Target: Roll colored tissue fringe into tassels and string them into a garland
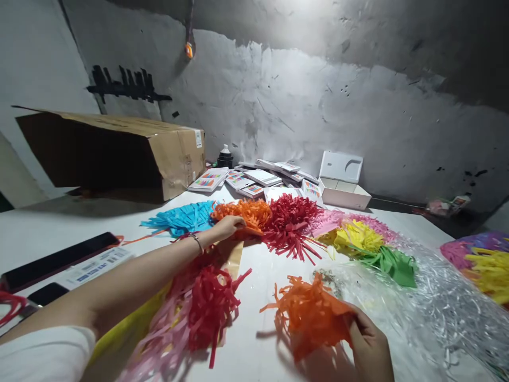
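1. Seen from the wearer's head, two bare hands work over a white table (254, 300) spread with brightly coloured fringed paper.
2. The right hand (369, 339), at lower right, is closed in a pinch, thumb against fingers, on the flat edge of an orange fringed bundle (306, 315). The bundle's loose strips fan out leftward, near the table's front.
3. The left hand (227, 227) reaches farther in, a bracelet (196, 243) at its wrist. Its fingers are curled together at the near edge of an orange fringe pile (252, 211); whether they grip it or only rest against it is hard to tell.
4. That pile sits in a row, between a blue fringe bundle (185, 217) on the left and a red fringe pile (292, 215) on the right. Farther right come pink, then a yellow fringe bundle (360, 236) and a green fringe bundle (393, 265).
5. Beside the left forearm, in front, lies a crimson fringe bundle (212, 307) with pale pink strips (163, 334).
6. At right, silver shreds (449, 302) spread in a shiny heap.
7. Behind the row, flat printed packets (262, 178) lie jumbled between an open cardboard box (175, 164) and an open white box (345, 195).
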